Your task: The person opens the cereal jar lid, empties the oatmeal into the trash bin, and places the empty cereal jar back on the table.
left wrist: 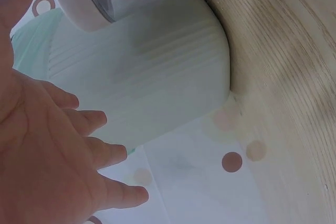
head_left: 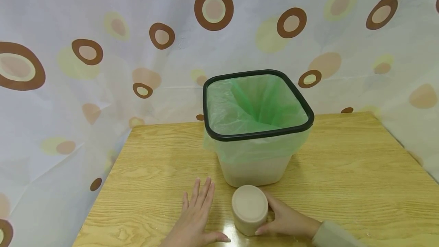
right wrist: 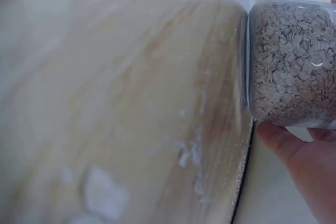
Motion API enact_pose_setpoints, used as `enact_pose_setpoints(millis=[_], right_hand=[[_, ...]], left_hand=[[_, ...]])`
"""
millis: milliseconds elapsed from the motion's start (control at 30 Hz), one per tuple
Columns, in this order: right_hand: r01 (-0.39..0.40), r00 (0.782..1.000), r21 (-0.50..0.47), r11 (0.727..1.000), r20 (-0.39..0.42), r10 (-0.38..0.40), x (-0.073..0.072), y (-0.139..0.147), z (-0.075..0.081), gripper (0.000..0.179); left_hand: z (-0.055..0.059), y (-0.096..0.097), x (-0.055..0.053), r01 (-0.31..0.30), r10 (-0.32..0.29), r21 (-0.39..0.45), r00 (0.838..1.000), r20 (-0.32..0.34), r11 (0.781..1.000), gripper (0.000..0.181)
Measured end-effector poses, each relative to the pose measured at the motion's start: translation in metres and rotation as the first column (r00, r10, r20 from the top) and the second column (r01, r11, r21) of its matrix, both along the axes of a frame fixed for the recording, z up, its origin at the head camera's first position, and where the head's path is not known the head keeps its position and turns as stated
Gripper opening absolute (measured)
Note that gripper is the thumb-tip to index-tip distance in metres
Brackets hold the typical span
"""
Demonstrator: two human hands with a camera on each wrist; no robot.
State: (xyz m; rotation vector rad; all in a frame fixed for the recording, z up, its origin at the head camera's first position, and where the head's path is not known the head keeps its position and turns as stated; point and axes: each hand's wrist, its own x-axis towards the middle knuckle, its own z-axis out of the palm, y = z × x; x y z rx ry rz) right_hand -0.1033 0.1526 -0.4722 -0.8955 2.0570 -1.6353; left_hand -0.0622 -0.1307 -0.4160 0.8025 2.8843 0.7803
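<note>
A clear jar [right wrist: 294, 61] of flakes that look like oats, with a round beige lid [head_left: 249, 203], stands upright on the table near its front. My right hand [head_left: 288, 218] grips the jar from the right, thumb at the near side and fingers round the far side. In the right wrist view, the fingertips lie by the jar's base. To the left of the jar, my left hand [head_left: 195, 216] is held with fingers straight and spread, apart from it. The left wrist view shows that palm [left wrist: 47, 166] empty, the jar's lid and lower part beyond the thumb.
Just behind the jar stands a pale waste bin [head_left: 253, 170] with a black rim [head_left: 260, 135] and a green plastic liner [head_left: 226, 109] folded over its edge. The wooden table [head_left: 154, 155] ends at a white curtain [head_left: 137, 10] with brown and yellow circles.
</note>
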Motion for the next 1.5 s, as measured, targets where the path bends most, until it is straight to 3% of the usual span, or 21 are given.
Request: enact_pose_setpoints(millis=[267,667,900,1233,1500], right_hand=[[0.005,0.999,0.000,1.000,0.050,-0.005,-0.001,-0.002,-0.002,0.088],[-0.025,0.997,-0.023,0.999,-0.067,0.024,-0.003,-0.008,-0.005,0.088],[-0.027,0.997,-0.017,0.999,-0.069,0.026,-0.004,-0.011,-0.005,0.089],[-0.051,0.995,-0.002,0.999,-0.088,0.050,-0.005,-0.016,-0.004,0.089],[-0.087,0.996,-0.004,0.996,-0.034,0.087,-0.008,-0.022,-0.004,0.089]], left_hand=[[0.001,0.003,-0.002,0.024,-0.024,-0.022,1.000,-0.012,0.999,0.118],[0.004,0.005,-0.002,0.030,-0.030,-0.021,0.999,0.020,0.999,0.118],[0.002,0.007,-0.003,0.052,-0.052,-0.032,0.999,-0.003,0.998,0.117],[0.001,0.010,-0.003,0.054,-0.053,-0.046,0.998,0.021,0.998,0.116],[-0.001,0.012,-0.004,0.078,-0.078,-0.006,0.997,0.026,0.997,0.116]])
